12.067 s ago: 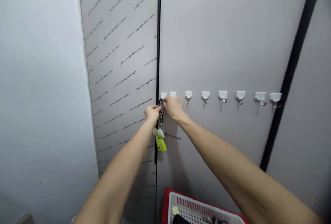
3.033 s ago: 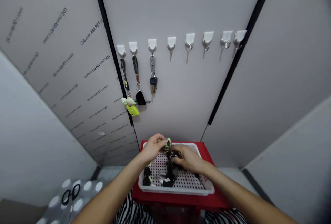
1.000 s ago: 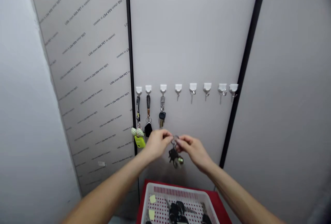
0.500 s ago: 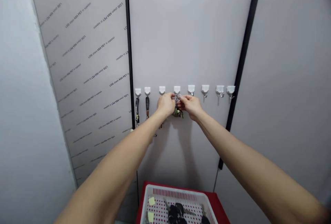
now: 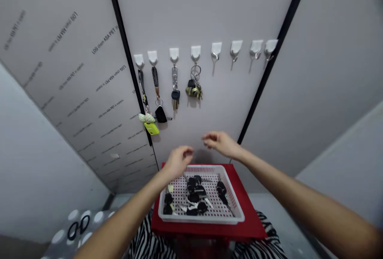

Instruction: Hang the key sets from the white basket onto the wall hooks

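My left hand [image 5: 178, 161] is over the back left edge of a white plastic basket [image 5: 203, 220], its fingers loosely curled and apart, with nothing seen in them. To its right and a little higher, my right hand [image 5: 220, 143] hovers in front of the wall panel, fingers loose, slightly blurred and bare. Several black-headed keys [image 5: 196, 190] lie in the basket. Above the hands, a bunch of keys [image 5: 195, 90] hangs by its ring from a white hook [image 5: 196, 53], touched by neither hand.
Left of that bunch hang a key set [image 5: 175, 95], a black key fob [image 5: 160, 114] and a yellow-green fob [image 5: 151, 128]. More hooks [image 5: 236, 48] run to the right. The basket stands on a red stool top [image 5: 253, 223]. Black-handled scissors [image 5: 78, 227] lie at lower left.
Both hands have let go of the key bunch, which now hangs on its hook, and have come down toward the basket. The view has tilted downward.
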Action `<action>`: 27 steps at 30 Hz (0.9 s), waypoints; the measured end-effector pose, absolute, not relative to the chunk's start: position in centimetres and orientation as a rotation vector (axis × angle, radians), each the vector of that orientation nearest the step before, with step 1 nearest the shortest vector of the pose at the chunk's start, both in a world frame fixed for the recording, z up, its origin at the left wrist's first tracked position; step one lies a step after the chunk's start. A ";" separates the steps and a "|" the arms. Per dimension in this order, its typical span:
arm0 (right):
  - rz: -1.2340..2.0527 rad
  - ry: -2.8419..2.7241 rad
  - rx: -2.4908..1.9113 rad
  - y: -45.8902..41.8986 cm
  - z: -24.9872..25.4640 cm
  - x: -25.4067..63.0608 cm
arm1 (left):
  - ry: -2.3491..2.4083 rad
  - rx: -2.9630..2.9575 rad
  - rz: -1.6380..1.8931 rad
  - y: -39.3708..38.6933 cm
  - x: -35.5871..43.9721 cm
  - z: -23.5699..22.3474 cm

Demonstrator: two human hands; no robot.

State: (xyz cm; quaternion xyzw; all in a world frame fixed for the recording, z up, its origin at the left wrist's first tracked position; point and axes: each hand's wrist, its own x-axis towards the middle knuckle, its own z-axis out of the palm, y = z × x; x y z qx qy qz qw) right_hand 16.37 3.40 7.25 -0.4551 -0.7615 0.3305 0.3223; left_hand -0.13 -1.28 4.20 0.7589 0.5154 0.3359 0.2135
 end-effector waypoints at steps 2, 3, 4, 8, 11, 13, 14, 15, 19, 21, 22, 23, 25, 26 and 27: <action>0.867 -2.232 -1.247 1.6 3.5 17.2 | 1.438 2.079 0.718 -2.6 -0.2 0.2; 0.859 -2.331 -1.266 0.8 2.0 17.5 | 1.434 2.096 0.643 -3.1 -0.2 -1.2; 0.840 -2.415 -1.281 0.1 0.8 17.7 | 1.436 2.124 0.586 -3.5 -0.2 -2.3; 0.690 -2.579 -1.277 -1.5 -1.5 17.5 | 1.503 2.258 0.456 -4.0 -0.5 -3.7; 0.608 -2.597 -1.244 -1.4 -1.9 16.6 | 1.599 2.284 0.360 -3.7 -0.9 -3.4; 0.564 -2.627 -1.242 -1.1 -2.1 15.9 | 1.632 2.281 0.310 -3.5 -1.1 -3.3; 0.537 -2.647 -1.253 -0.9 -2.3 15.7 | 1.640 2.279 0.296 -3.4 -1.2 -3.2; 0.510 -2.669 -1.265 -0.7 -2.4 15.5 | 1.645 2.277 0.286 -3.4 -1.2 -3.2; 0.409 -2.718 -1.284 -0.4 -2.6 15.5 | 1.622 2.294 0.281 -3.4 -1.3 -3.2; 0.374 -2.721 -1.265 -0.5 -2.6 15.6 | 1.598 2.291 0.317 -3.4 -1.4 -3.2; 0.363 -2.727 -1.244 -0.6 -2.6 15.6 | 1.585 2.279 0.350 -3.4 -1.4 -3.1; 0.357 -2.740 -1.219 -0.7 -2.5 15.6 | 1.573 2.256 0.390 -3.3 -1.4 -3.0; 0.348 -2.778 -1.195 -0.8 -2.4 15.5 | 1.558 2.180 0.492 -3.2 -1.5 -2.8; 0.342 -2.794 -1.211 -0.8 -2.3 15.5 | 1.554 2.130 0.548 -3.1 -1.6 -2.8; 0.330 -2.800 -1.246 -0.8 -2.2 15.4 | 1.551 2.071 0.605 -3.0 -1.7 -2.7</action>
